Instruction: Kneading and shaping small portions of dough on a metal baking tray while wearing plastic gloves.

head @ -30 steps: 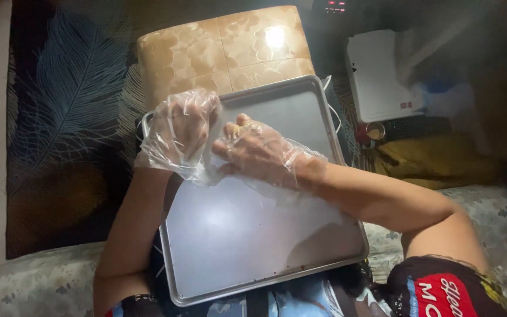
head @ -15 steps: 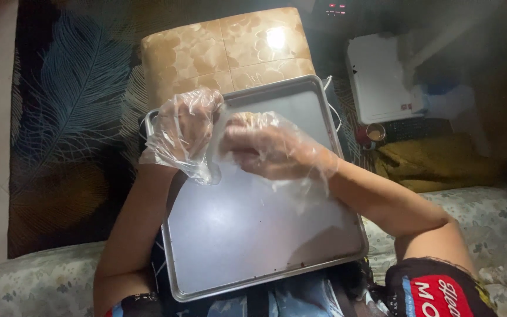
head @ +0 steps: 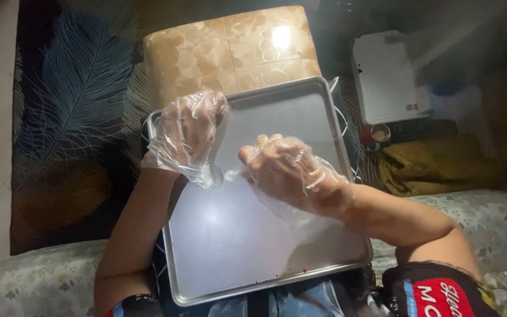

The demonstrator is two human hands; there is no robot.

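A large silver metal tray (head: 247, 246) rests across my lap, its flat surface bare. My left hand (head: 190, 132) hovers over the tray's far left corner inside a loose clear plastic glove, fingers curled. My right hand (head: 286, 167), also in a clear plastic glove, is over the tray's middle. Its fingers pinch the loose cuff edge of the left hand's glove (head: 221, 176).
A tan patterned stool (head: 224, 47) stands just beyond the tray. A dark rug with a feather print (head: 71, 117) lies to the left. A white box (head: 385, 76), a small jar (head: 379, 134) and a yellow cloth (head: 435, 164) sit at the right. I sit on a floral sofa (head: 488, 217).
My right hand has slid down from the left hand's fingers toward the glove's cuff. The left hand has lifted slightly. The tray has not moved.
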